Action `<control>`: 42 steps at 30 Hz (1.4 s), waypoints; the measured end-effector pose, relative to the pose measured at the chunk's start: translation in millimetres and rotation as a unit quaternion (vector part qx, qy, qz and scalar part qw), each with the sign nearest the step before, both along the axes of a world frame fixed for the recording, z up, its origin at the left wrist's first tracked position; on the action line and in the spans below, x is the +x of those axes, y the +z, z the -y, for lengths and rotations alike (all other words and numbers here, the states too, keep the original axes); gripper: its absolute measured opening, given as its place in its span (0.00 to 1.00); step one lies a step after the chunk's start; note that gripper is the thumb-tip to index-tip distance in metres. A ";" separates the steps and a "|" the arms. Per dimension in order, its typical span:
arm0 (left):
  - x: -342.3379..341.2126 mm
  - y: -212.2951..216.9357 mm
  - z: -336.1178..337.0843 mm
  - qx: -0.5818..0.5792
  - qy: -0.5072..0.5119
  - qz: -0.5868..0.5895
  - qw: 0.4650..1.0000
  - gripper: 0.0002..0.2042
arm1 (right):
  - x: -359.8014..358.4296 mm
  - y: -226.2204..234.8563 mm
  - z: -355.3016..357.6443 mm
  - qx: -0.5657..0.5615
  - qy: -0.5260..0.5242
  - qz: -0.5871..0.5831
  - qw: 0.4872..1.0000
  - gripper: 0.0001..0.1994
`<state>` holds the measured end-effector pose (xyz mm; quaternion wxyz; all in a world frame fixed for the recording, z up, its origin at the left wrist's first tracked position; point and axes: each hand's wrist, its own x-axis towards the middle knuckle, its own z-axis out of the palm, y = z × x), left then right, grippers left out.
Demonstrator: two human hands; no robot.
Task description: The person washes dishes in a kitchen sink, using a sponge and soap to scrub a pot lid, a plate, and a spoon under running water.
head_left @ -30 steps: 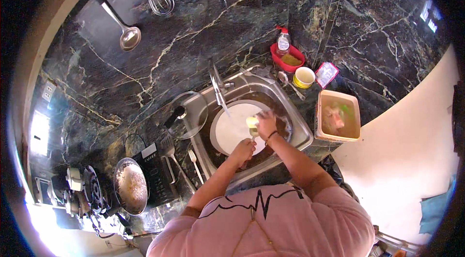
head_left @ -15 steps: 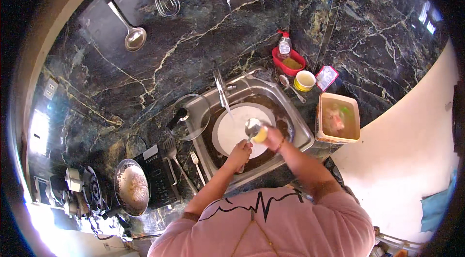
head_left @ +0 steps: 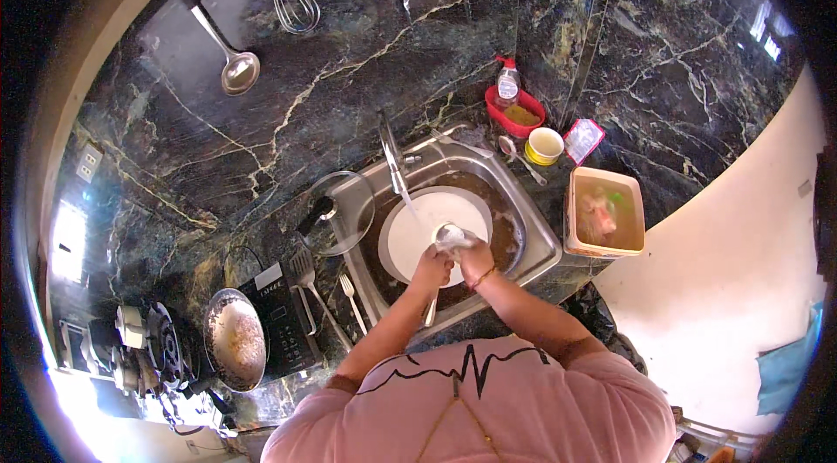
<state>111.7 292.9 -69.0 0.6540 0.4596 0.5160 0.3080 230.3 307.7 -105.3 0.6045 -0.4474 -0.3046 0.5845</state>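
Washing is the step in hand, as far as I can judge. A small shiny metal ladle (head_left: 449, 236) sits over the big round white plate (head_left: 418, 232) in the steel sink (head_left: 532, 232). Its bowl is up by the hands and its thin handle pokes down toward the sink's front edge. The left hand (head_left: 433, 269) has its fingers curled tight around the ladle just under the bowl. The right hand (head_left: 475, 261) is closed too, with its fingers pressed on the bowl, but I cannot tell if they hold a sponge. A thin stream of water falls from the silver tap (head_left: 390, 149) onto the plate, just beside the ladle.

Next, I think the ladle needs turning under the water so every side gets rinsed, with a firm grip because it looks wet and slippery.

On the dark marble desk (head_left: 261, 166) left of the sink lie a round glass lid (head_left: 340, 212), a slotted metal turner (head_left: 307, 275) and a fork (head_left: 351, 296). Behind the sink stand a red tub (head_left: 514, 114) with a soap bottle (head_left: 507, 84) and a yellow cup (head_left: 544, 146). A tan square basin (head_left: 606, 221) of cloudy water sits to the right.
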 end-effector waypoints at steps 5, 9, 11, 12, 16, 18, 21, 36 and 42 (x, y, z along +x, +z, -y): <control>-19.1 -54.4 -7.3 -0.005 -0.013 0.093 0.996 0.02 | 35.7 -20.5 -32.9 0.106 -0.070 0.285 0.950 0.12; -14.6 8.5 -6.8 -0.137 0.053 0.162 0.976 0.04 | 43.0 43.5 -26.6 0.157 -0.061 0.354 0.920 0.12; -10.0 17.5 -8.0 -0.108 0.011 0.169 0.980 0.05 | 21.9 54.7 -7.3 0.239 0.006 0.491 0.838 0.13; -5.7 23.7 -4.7 -0.106 0.014 0.147 0.983 0.04 | 16.1 64.4 -3.3 0.268 0.056 0.520 0.809 0.15; 2.3 27.8 2.8 -0.131 0.040 0.130 0.982 0.02 | 31.5 50.1 -18.2 0.270 -0.055 0.663 0.696 0.14; -1.1 19.5 -0.2 -0.135 0.016 0.112 0.984 0.02 | 20.1 42.6 -2.8 0.299 -0.012 0.676 0.674 0.15; -7.5 10.4 -3.3 -0.116 -0.048 0.050 0.991 0.05 | 22.0 46.1 -1.0 0.307 0.031 0.669 0.676 0.14; -16.5 -15.7 -3.8 -0.155 0.104 0.209 0.960 0.12 | 180.2 69.9 -187.5 -0.091 -0.226 0.679 0.692 0.22; -25.2 -28.4 -1.1 -0.170 0.144 0.230 0.947 0.07 | 153.1 78.5 -223.9 0.024 -0.180 0.792 0.583 0.17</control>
